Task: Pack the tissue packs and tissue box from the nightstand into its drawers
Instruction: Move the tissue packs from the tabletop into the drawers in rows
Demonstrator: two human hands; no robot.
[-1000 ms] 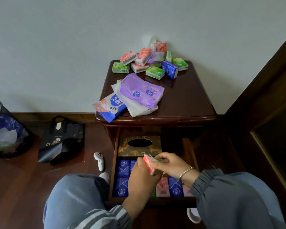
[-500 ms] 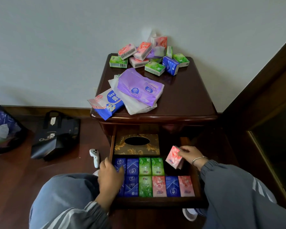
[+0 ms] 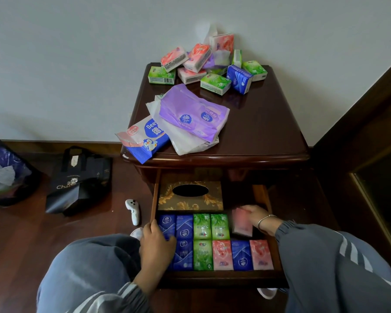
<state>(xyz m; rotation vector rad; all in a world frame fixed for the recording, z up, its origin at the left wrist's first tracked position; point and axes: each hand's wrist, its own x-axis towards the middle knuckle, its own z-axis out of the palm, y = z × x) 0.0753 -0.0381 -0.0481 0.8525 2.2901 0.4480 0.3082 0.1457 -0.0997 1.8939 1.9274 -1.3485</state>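
The dark wooden nightstand [image 3: 257, 132] has its drawer [image 3: 224, 279] pulled open. A gold-patterned tissue box [image 3: 190, 202] lies at the drawer's back, with rows of blue, green and pink tissue packs [image 3: 212, 242] in front of it. My right hand [image 3: 255, 216] holds a pink tissue pack [image 3: 242, 222] low in the drawer's right side, beside the green packs. My left hand [image 3: 157, 242] rests on the blue packs at the drawer's left edge. On the nightstand top lie a pile of small packs [image 3: 212, 66], a purple pack [image 3: 192, 114] and a blue-and-white pack [image 3: 145, 138].
A white controller [image 3: 133, 211] lies on the wooden floor left of the drawer. A black tote bag [image 3: 79, 181] and a bin with a dark liner [image 3: 5, 172] stand further left. Dark wooden furniture [image 3: 370, 166] is at the right. My knees frame the drawer.
My right hand has carried the pink pack from the drawer's middle to its right side and lowered it in. My left hand has let go and settled on the blue packs.
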